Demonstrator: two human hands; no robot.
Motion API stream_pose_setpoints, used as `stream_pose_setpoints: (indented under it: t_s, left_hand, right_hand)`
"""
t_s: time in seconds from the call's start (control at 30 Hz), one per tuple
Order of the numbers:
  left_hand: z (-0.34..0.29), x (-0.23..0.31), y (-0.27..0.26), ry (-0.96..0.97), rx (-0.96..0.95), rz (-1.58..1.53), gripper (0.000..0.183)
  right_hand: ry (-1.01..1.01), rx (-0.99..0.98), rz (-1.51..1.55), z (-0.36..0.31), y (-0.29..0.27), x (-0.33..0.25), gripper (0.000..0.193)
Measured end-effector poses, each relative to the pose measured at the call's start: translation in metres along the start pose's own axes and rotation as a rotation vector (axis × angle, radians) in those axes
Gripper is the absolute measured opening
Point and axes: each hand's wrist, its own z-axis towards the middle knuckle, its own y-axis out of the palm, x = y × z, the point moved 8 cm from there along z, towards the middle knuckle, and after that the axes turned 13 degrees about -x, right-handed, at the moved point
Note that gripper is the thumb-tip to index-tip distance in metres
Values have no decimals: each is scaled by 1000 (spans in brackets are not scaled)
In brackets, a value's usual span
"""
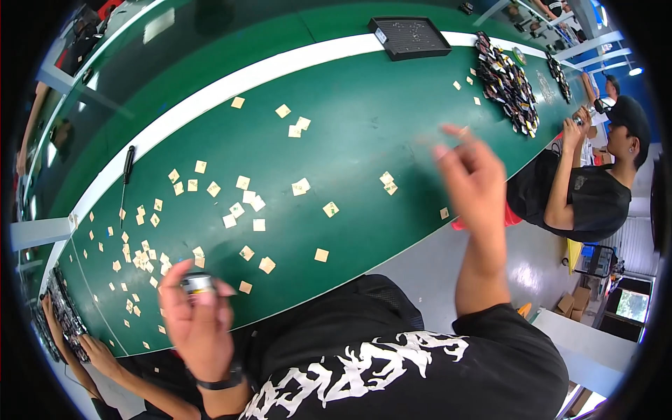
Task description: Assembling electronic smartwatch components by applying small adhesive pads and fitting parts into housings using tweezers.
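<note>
My left hand (199,315) is closed around a small dark round part (198,283) with a pale, shiny band; its exact kind is unclear. That hand is near the table's close edge, and a dark band circles its wrist. Out to the right, my right hand (476,175) hovers over the table, blurred by motion. Its thumb and index fingertips are apart, with the other fingers curled. A faint pale smear lies just left of those fingertips, too blurred to name. Many small cream squares (321,255) are scattered over the green table (364,140), mostly on its left half.
A black tray (413,38) stands at the far edge. A heap of dark parts (505,84) lies at the far right. The screwdriver (127,168) rests on the left. A co-worker in a black cap (623,119) works on the right; another person's hands (98,353) are at lower left.
</note>
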Motion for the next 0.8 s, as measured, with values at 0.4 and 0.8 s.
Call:
stream_pose_setpoints:
  t_s: [0.4, 0.8]
  left_hand:
    - [-69, 37, -302, 42, 541, 692, 29]
    - [-89, 65, -364, -455, 899, 1787, 46]
  right_hand:
    - [-112, 441, -1055, 125, -97, 68, 29]
    - [-55, 405, -1166, 134, -98, 60, 27]
